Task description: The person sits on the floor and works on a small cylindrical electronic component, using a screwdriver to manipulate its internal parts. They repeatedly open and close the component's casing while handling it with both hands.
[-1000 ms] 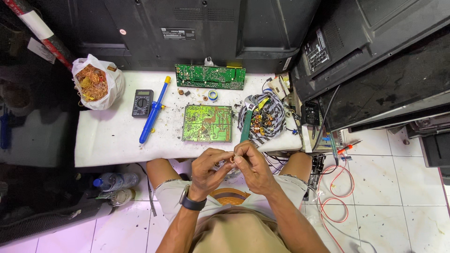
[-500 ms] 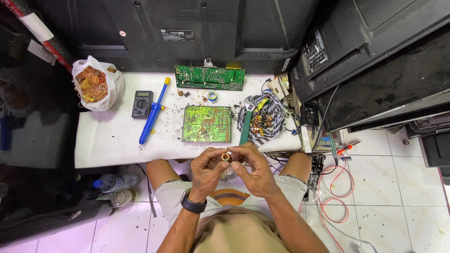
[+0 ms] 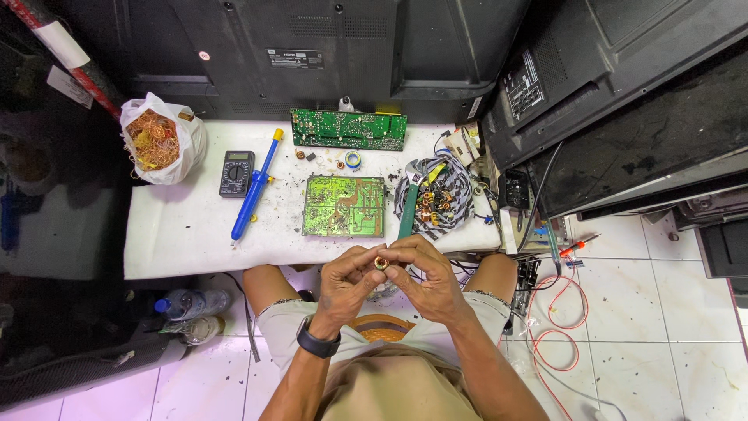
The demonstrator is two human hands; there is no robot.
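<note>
since the earlier frame the hands have closed in a touch and the little copper-wound ring coil [image 3: 381, 263] sits more squarely between the fingertips now. nothing on the counter looks shifted.

the coil is pinched from both sides, held in the air over the person's lap, just off the near edge of the white counter [image 3: 179, 242]. the left hand [image 3: 347, 284] has thumb and forefinger tight on its left side, the right hand [image 3: 425, 281] does the same on the right, so both are narrowed onto that one small part.

what could go wrong, as i see it: it's a tiny round thing held only by fingertips with no surface under it. a slip and it probably drops to the lap or the tiled floor [image 3: 623, 312], where the red wire loops [image 3: 557, 312] and clutter would make it a pain to find. if a loose wire end is being pulled, too much force could snap or kink it, though i can't make out any free end here.

further out, the green circuit board [image 3: 344, 206] lies flat on the counter just ahead of the hands, with the green-handled tool [image 3: 408, 210] and a heap of similar coils on a striped cloth [image 3: 435, 201] beside it. an elbow bump could scatter those. the blue desoldering pump [image 3: 254, 187] and black multimeter [image 3: 236, 173] are well to the left.
</note>
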